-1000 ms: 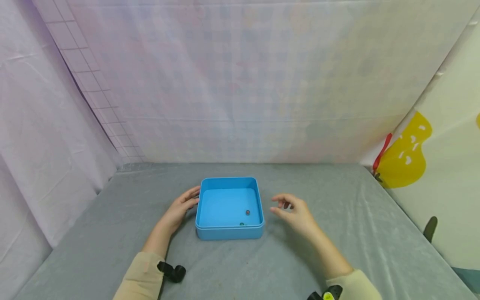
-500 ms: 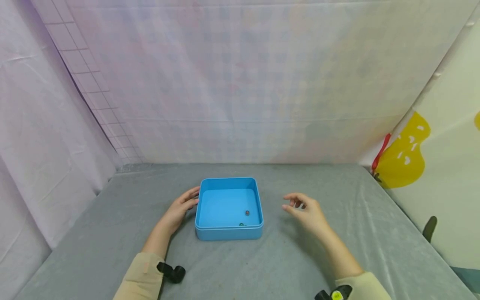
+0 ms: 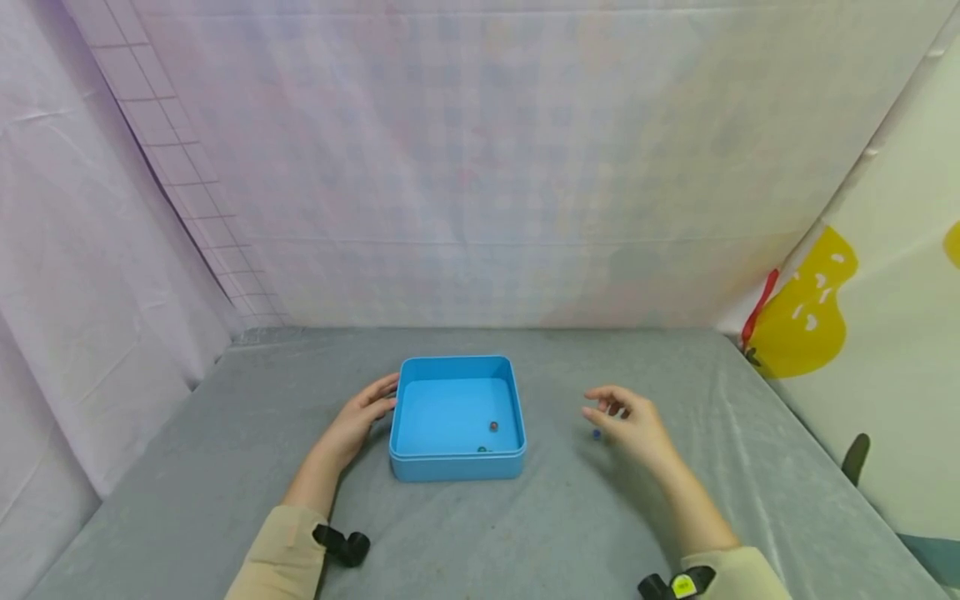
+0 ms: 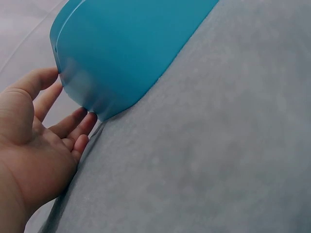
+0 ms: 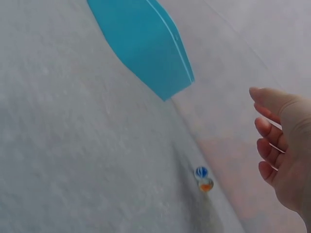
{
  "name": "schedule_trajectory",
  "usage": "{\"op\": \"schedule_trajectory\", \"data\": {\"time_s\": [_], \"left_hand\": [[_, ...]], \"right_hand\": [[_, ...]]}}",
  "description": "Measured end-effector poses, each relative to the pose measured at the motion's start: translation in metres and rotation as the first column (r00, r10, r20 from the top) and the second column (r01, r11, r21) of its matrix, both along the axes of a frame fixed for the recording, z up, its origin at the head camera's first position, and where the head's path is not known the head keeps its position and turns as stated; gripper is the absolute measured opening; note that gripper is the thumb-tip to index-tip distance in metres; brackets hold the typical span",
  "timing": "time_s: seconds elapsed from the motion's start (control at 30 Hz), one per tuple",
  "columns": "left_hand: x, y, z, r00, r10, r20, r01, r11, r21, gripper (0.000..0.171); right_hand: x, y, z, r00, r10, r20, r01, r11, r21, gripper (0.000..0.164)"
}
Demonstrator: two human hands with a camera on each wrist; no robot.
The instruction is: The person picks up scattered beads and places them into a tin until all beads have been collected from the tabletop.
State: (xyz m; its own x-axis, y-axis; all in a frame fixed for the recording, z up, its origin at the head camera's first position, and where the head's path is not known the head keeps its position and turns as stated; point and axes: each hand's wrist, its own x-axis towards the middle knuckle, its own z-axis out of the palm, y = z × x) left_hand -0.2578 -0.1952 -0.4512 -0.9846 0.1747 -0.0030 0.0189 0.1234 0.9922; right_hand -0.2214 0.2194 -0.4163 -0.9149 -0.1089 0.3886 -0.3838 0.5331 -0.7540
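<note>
A square blue box [image 3: 457,468] without a lid stands on the grey cloth. Inside it, towards the near right corner, lie a small reddish-brown marble [image 3: 493,427] and a green one [image 3: 482,450]. My left hand [image 3: 360,425] touches the box's left wall with extended fingertips, also seen against the blue side in the left wrist view. Right of the box, my right hand [image 3: 628,423] hovers over the cloth, fingers loosely bent, nothing between them. Below it a blue marble [image 5: 200,172] and an orange marble [image 5: 206,185] lie side by side; the head view shows only the blue one.
Grey cloth [image 3: 480,542] covers the table around the box. A pale checked curtain [image 3: 465,167] hangs at the back, with white fabric [image 3: 45,250] at the left. On the right, a sheet carries a printed yellow shape [image 3: 810,317].
My right hand has moved to the right, away from the box, and a blue marble now shows beneath its fingers. The left hand stays at the box.
</note>
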Motion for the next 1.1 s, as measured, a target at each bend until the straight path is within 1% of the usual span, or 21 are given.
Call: {"op": "schedule_trajectory", "data": {"time_s": [0.2,0.33,0.43,0.57,0.67,0.9,1.0,1.1], "left_hand": [[0.0,0.001,0.0,1.0,0.002,0.004,-0.002,1.0,-0.001,0.049],[0.0,0.001,0.0,1.0,0.008,0.008,-0.008,1.0,0.0,0.049],[0.0,0.001,0.0,1.0,0.009,0.007,-0.009,1.0,0.0,0.049],[0.0,0.0,0.0,1.0,0.003,-0.002,-0.003,1.0,0.004,0.049],[0.0,0.0,-0.001,1.0,0.001,-0.007,-0.001,1.0,0.005,0.049],[-0.001,0.0,-0.002,1.0,0.002,-0.008,-0.002,1.0,0.003,0.05],[-0.001,0.0,-0.001,1.0,0.002,-0.005,-0.002,1.0,0.002,0.05],[-0.001,0.0,-0.001,1.0,0.003,-0.003,-0.003,1.0,0.006,0.05]], "right_hand": [[-0.003,0.011,-0.007,1.0,0.019,0.004,-0.019,1.0,0.002,0.025],[0.01,0.008,0.008,0.998,0.04,0.042,-0.04,0.999,-0.011,0.023],[0.013,0.01,0.013,0.996,0.051,0.079,-0.05,0.999,-0.017,0.023],[-0.001,0.025,-0.009,0.994,0.051,0.097,-0.05,0.999,-0.012,0.026],[-0.009,0.033,-0.022,0.992,0.039,0.117,-0.04,0.999,0.001,0.028],[-0.012,0.04,-0.03,0.991,0.05,0.125,-0.052,0.999,0.011,0.029],[-0.013,0.042,-0.034,0.991,0.043,0.127,-0.045,0.999,0.019,0.028],[-0.013,0.044,-0.038,0.988,0.044,0.148,-0.047,0.999,0.015,0.029]]}}
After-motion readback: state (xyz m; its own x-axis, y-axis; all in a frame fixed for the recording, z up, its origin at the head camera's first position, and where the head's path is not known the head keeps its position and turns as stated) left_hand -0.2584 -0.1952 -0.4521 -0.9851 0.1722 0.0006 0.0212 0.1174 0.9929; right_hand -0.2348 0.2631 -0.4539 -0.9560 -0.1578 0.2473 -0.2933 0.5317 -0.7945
